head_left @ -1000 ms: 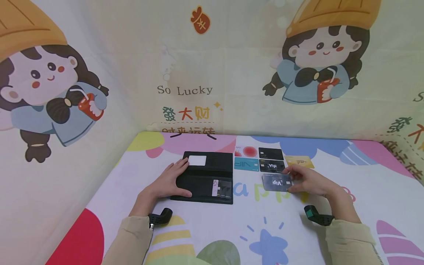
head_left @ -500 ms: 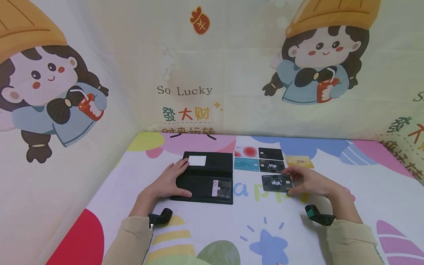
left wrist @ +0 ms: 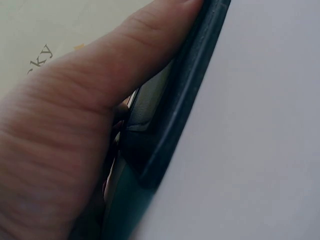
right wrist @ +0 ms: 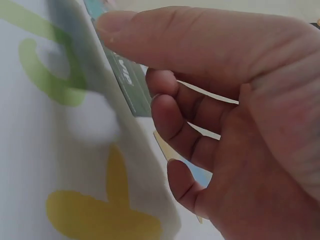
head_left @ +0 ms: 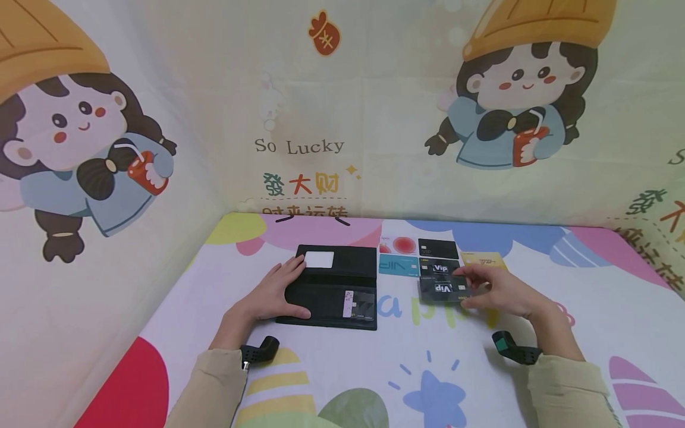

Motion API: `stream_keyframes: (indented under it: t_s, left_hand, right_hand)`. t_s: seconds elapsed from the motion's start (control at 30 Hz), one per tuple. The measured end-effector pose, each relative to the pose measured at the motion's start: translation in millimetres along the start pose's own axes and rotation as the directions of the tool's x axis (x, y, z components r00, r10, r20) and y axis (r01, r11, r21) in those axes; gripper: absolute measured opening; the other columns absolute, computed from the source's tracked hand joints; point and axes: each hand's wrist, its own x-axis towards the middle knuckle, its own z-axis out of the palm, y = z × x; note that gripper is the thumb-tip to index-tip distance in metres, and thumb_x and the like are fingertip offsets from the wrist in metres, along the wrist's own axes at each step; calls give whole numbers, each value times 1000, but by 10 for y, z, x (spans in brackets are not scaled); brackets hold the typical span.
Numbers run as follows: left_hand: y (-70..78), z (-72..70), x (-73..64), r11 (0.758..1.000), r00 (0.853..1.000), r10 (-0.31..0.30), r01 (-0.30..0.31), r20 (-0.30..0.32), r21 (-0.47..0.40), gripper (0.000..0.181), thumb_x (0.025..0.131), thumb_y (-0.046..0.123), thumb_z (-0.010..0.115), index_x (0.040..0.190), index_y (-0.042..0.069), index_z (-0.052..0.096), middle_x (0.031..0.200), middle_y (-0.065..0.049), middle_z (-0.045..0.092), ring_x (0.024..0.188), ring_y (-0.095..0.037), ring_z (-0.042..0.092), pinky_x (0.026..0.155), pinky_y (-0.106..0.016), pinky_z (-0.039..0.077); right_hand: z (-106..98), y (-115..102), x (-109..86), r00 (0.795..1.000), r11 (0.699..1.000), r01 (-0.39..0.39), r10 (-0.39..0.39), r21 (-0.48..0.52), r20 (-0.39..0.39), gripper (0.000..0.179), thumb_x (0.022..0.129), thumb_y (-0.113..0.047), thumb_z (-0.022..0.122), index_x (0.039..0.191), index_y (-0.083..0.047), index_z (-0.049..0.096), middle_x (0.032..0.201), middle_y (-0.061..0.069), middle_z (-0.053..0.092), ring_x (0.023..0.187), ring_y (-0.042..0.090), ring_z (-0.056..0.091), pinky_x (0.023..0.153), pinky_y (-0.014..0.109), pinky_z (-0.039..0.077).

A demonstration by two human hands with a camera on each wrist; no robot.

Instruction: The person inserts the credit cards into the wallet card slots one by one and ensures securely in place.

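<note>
My left hand [head_left: 266, 294] lies spread over the left side of an unfolded black wallet [head_left: 326, 300]. Its thumb runs along the wallet edge [left wrist: 182, 112] in the left wrist view. A white rectangle [head_left: 319, 260] shows in the wallet's upper half, and a partly covered card [head_left: 358, 305] sits in a lower pocket. Between thumb and fingertips, my right hand [head_left: 500, 291] pinches the right end of a black Vip card [head_left: 440, 290]. That card's upper edge meets or overlaps another black Vip card [head_left: 439, 267]; which, I cannot tell. In the right wrist view the pinched card is largely hidden behind the thumb.
Beyond the pinched card lie a teal card [head_left: 398, 266], a white card with red circles [head_left: 401, 245], a plain black VIP card [head_left: 437, 248] and a gold card [head_left: 484, 259]. The patterned tablecloth [head_left: 417, 368] reaches a printed backdrop [head_left: 385, 119].
My right hand has shifted the black Vip card slightly up and left, closing the gap to the Vip card above it. The left hand and wallet stay put.
</note>
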Motion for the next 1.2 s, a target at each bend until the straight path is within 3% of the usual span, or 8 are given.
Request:
stream_keyframes:
  t_s: [0.47,0.87,1.07,1.2]
  left_hand:
    - [-12,1,4,1000,1000,9,-9,-5,3,120,69,60,84,158,1,29,167,-12,18,153,-33,12,123,-53,4]
    - [2,-9,3,1000,1000,4,-4,4,2,120,69,60,83,158,2,28,167,-12,17,153,-33,12,122,-54,4]
    - [-10,-5,2,1000,1000,13,-13,2,3,120,69,61,83,158,1,28,167,-12,17,153,-33,12,122,-54,4]
    - [-8,-10,-1,1000,1000,20,-20,2,2,120,69,61,83,158,1,28,167,-13,17,153,-33,12,122,-54,4]
  right_hand:
    - [62,-84,58,997,999,52,-51,13,-64,56,79,-18,87,126,1,63,93,6,53,88,24,51,69,28,47]
    - [122,-171,110,994,999,42,-43,-17,-100,56,80,-20,86,127,-1,63,92,6,54,89,25,51,71,29,47]
    - [146,-221,133,987,995,90,-95,-45,-132,54,81,-21,86,125,-2,64,93,3,55,90,23,51,76,32,48]
    - [159,-275,142,985,995,82,-88,-48,-150,55,80,-21,87,127,-2,64,95,3,56,92,24,52,81,38,48]
